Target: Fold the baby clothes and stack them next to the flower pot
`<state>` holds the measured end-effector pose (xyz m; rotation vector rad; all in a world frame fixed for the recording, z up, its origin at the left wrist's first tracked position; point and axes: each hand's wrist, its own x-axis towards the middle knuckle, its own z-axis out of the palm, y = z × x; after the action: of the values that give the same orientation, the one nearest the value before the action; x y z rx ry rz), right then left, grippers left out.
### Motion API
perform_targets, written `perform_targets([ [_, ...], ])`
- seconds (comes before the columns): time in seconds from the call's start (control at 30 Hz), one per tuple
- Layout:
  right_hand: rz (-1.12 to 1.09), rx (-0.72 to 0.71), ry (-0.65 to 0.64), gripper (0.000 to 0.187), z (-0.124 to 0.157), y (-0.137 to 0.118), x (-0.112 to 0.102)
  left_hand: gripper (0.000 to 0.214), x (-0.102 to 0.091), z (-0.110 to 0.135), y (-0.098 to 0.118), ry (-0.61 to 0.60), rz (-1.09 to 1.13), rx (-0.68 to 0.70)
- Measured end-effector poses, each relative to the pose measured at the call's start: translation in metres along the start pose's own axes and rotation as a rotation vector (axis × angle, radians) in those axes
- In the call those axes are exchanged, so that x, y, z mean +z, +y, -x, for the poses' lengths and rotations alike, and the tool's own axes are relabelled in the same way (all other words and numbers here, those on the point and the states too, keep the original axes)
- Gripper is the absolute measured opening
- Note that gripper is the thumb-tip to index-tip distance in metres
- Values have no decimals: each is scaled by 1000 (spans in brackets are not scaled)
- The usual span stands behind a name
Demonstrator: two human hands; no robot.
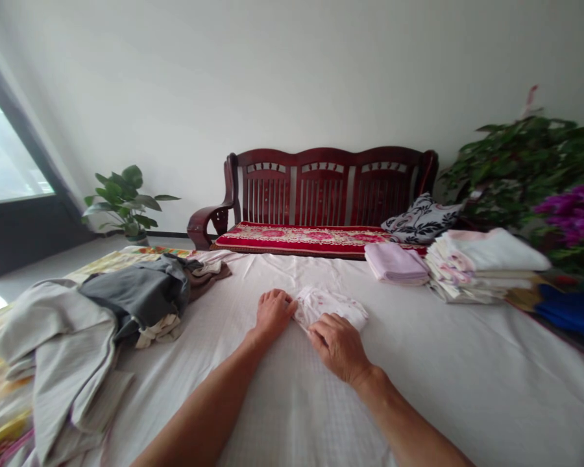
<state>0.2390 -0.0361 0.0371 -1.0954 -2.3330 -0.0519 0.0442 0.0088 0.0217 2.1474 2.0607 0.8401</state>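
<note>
A small white cloth garment (pixel 338 305) with faint pinkish spots lies bunched on the white sheet (pixel 292 402), in the middle of the view. At its left edge, my left hand (pixel 274 312) has its fingers curled and closed on the fabric. My right hand (pixel 339 345) grips the near edge of the same garment, its fingers bent and pressed together. What kind of garment it is cannot be made out. Part of its near side is hidden under my right hand.
Left lie loose clothes, a light grey garment (pixel 73 350) and a dark grey one (pixel 143 288). At the right are a folded lilac cloth (pixel 398 263) and a stack of folded white cloths (pixel 486 266). Behind stands a wooden bench (pixel 321 188) with a patterned cushion (pixel 421 220).
</note>
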Motion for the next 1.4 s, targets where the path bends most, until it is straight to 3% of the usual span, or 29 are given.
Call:
perform_targets([
  [0.13,-10,7,-2,28,-1,2,0,23,-1,-1,1,-9,-5,-18],
  [0.27,-20,113,21,38,-2,7,0,22,-1,-1,2,-19,-7,-27],
  [0.43,1,239,114,27,-2,19,1,22,1,-1,2,-23,-19,-24],
  [0.6,123,323,107,34,-1,37,5,21,2,0,0,-3,-25,-41],
  [0.67,141,342,86,36,0,41,7,23,2,2,0,63,-11,29],
  [0.77,153,365,32,39,1,43,8,28,2,6,7,142,92,270],
  [0.87,169,370,-23,41,1,42,8,34,5,14,21,93,206,449],
  [0.97,187,361,-56,42,1,44,8,38,8,23,33,-22,167,546],
  [1.17,209,367,-154,46,5,58,9,57,14,35,34,-127,-53,591],
  [1.4,240,436,-241,51,6,63,3,67,8,38,23,-190,-136,585],
])
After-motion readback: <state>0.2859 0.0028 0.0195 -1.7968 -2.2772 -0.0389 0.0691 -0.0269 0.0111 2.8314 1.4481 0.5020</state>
